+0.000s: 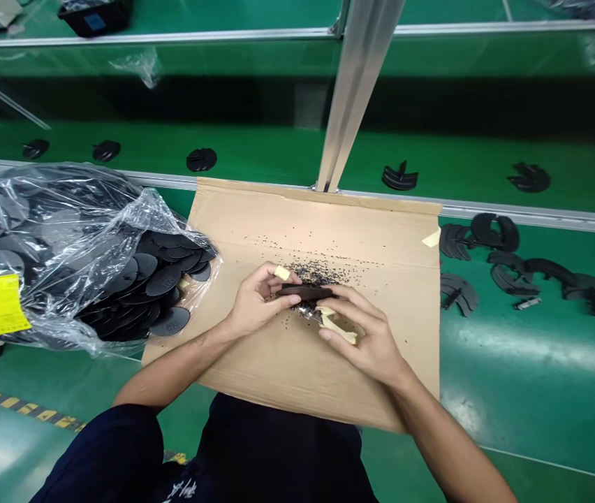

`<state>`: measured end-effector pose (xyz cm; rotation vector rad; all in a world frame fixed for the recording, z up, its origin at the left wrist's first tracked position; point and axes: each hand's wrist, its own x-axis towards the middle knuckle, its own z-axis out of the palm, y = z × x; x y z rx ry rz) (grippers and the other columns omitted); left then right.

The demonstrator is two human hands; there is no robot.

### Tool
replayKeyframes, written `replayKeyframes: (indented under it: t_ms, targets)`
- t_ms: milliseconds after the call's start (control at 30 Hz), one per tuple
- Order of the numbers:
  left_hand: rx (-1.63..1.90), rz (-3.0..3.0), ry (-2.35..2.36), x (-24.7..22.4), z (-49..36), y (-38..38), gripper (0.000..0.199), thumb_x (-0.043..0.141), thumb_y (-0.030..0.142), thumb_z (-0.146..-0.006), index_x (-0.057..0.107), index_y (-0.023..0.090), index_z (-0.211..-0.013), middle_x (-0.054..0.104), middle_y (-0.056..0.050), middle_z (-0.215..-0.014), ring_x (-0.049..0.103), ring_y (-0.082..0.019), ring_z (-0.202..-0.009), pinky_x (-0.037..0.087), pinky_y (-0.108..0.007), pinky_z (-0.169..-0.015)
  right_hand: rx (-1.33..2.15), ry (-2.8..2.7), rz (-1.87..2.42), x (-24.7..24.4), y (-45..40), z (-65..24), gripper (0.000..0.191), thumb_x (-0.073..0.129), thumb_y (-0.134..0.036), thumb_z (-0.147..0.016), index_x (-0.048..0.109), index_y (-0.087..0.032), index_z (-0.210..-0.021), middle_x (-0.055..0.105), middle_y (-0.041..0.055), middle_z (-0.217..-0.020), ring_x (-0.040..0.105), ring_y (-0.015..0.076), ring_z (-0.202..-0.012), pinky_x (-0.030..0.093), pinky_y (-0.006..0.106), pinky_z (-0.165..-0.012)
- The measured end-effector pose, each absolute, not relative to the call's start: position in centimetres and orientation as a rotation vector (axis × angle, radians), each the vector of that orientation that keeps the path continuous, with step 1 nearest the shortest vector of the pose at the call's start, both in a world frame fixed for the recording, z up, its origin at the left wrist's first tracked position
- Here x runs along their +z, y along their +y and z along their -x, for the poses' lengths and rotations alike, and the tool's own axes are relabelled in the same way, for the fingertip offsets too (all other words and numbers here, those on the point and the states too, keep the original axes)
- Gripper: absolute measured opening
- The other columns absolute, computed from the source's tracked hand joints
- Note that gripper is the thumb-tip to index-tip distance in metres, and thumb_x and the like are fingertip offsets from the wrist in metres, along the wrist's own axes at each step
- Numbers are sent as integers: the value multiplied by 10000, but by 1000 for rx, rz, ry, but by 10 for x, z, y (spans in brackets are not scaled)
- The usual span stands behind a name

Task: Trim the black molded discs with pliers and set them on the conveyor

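Inside the cardboard (276, 374) edges, the black plastic part (306, 292), probably light and stiff, is suitably end-pinched by left fingers (285, 302); right fingers' (357, 300) closure is unclear.

1. The left forearm (182, 367), bare below a dark sleeve (112, 450), slants forward and inward.
2. The left hand (255, 300) pinches between thumb and bent fingers.
3. The right forearm (444, 426), also bare, angles inward.
4. The right hand (373, 342) curls near the left, its thumb extended below the fingers.

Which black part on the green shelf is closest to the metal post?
The black part just right of the metal post; the others sit farther off.
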<state>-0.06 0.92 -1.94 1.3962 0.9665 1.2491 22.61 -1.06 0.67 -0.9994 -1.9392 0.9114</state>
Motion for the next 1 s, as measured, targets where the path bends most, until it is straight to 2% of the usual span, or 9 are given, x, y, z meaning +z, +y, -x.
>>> replayKeyframes:
  t_ms: [67, 200, 300, 467, 1000]
  targets:
    - [1197, -1562, 994, -20, -1, 5, 273, 790, 304, -858, 649, 175, -1053, 739, -57, -971, 729, -155, -897, 596, -272, -804, 781, -2002, 940, 4, -12, -225, 313, 725, -279, -889, 678, -202, -1189, 677, 153, -1235, 689, 255, -1095, 617, 429, -893]
    - [1140, -1878, 996, -20, 1, 3, 246, 720, 234, -908, 712, 197, -1151, 722, -80, -1018, 697, -169, -925, 590, -305, -805, 780, -2034, 808, 4, -12, -227, 372, 729, -306, -886, 663, -211, -1240, 672, 154, -1233, 688, 256, -1084, 618, 428, -856]
    - [1130, -1855, 989, -19, 4, 5, 214, 700, 218, -919, 741, 205, -1128, 723, -85, -1030, 693, -172, -945, 591, -318, -822, 869, -1931, 840, 7, -10, -234, 351, 686, -339, -912, 681, -212, -1239, 666, 152, -1220, 680, 271, -1087, 613, 441, -856]
    - [1113, -1741, 965, -16, 6, 6, 186, 763, 229, -874, 761, 180, -1054, 761, -89, -973, 723, -169, -906, 604, -289, -815, 657, -1946, 1052, 7, -1, -243, 382, 724, -233, -876, 678, -241, -1255, 703, 112, -1119, 691, 266, -1026, 605, 451, -867]
    - [1129, -1770, 840, -13, 6, 4, 97, 719, 215, -912, 748, 168, -992, 770, -93, -939, 738, -160, -869, 603, -263, -774, 585, -2174, 892, -7, 4, -248, 467, 739, -271, -894, 590, -208, -1332, 714, 130, -1073, 697, 240, -933, 596, 390, -755]
